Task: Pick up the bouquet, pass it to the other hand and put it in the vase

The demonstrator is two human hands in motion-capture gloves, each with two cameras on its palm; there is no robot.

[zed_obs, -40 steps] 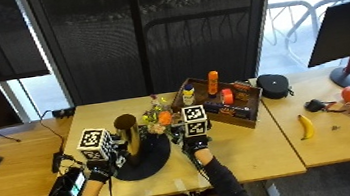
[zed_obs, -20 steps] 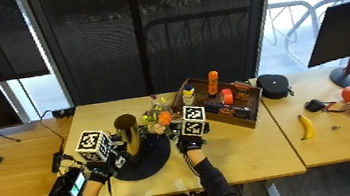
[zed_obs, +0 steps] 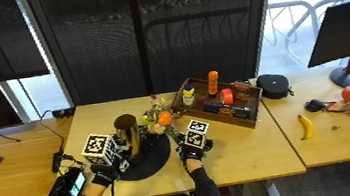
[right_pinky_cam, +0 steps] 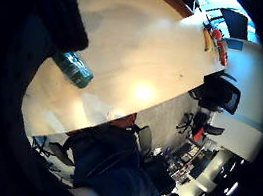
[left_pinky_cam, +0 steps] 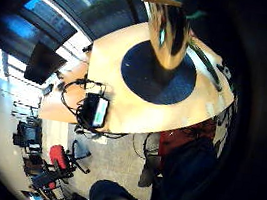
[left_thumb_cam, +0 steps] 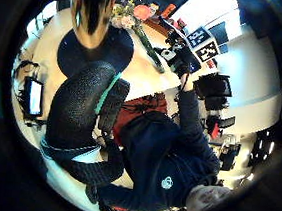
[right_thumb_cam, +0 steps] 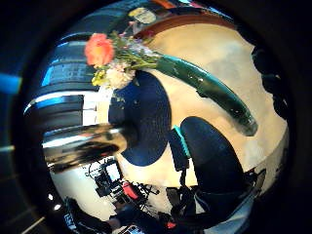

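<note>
Behind the bouquet (zed_obs: 158, 119) — a wooden tray (zed_obs: 192, 107) of bottles.

You have a pale wooden counter (zed_obs: 248, 152) carrying a round dark mat (zed_obs: 149, 156) under the gold vase (zed_obs: 127, 133), the bouquet (zed_obs: 159, 120) beside it, a brown tray (zed_obs: 219, 102), and a banana (zed_obs: 306, 126).

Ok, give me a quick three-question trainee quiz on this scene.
1. True or false: the bouquet already stands in the vase.
2. What does the vase stand on? A) a plate B) a dark round mat C) a book
3. Fill in: the banana lies on the person's ___ side.
Key: 1 false; 2 B; 3 right.
</note>
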